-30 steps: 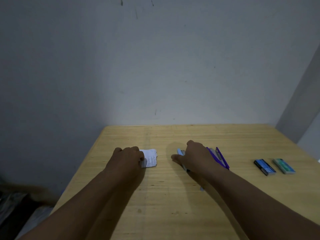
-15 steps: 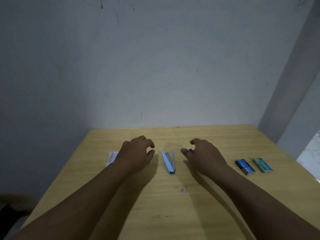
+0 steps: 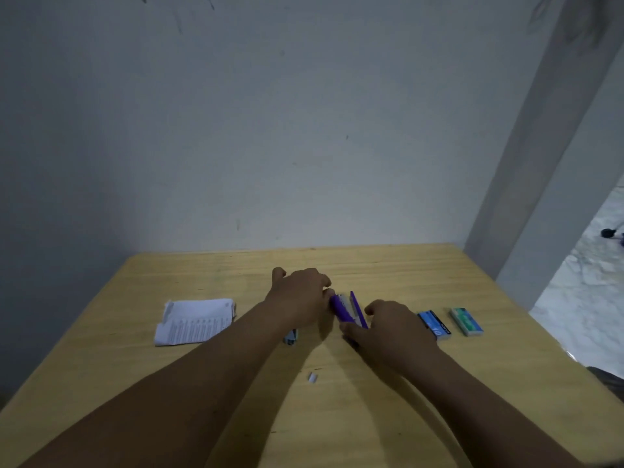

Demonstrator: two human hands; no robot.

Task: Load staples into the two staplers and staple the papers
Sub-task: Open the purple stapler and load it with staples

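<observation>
At the centre of the pale wooden worktop lies the purple plastic stapler, hinged open w/ its top arm splayed toward 1 o'clock and the metal staple channel showing betw. the two halves. The left hand has its fingertips curled against the stapler's body from the 9 o'clock side, gripping or steadying it; the exact pinch is hidden behind the knuckles. The right hand rests at the stapler's near end, fingers curled onto it at 5 o'clock, so both hands look engaged on the same tool. The second stapler, light blue, only peeks out from under the left forearm at about 7 o'clock of the purple one. The folded white printed papers sit well apart at 9 o'clock, untouched. Two small staple boxes, one blue and one teal green, lie side by side at 3 o'clock, just past the right hand. A tiny white scrap lies nearer the person. Judgement: the loading step is in hand, stapler opened but no staples in yet. Next move prob. needs the right hand to let go, reach a box at 3 o'clock, and draw out a strip while the left keeps the channel open.
</observation>
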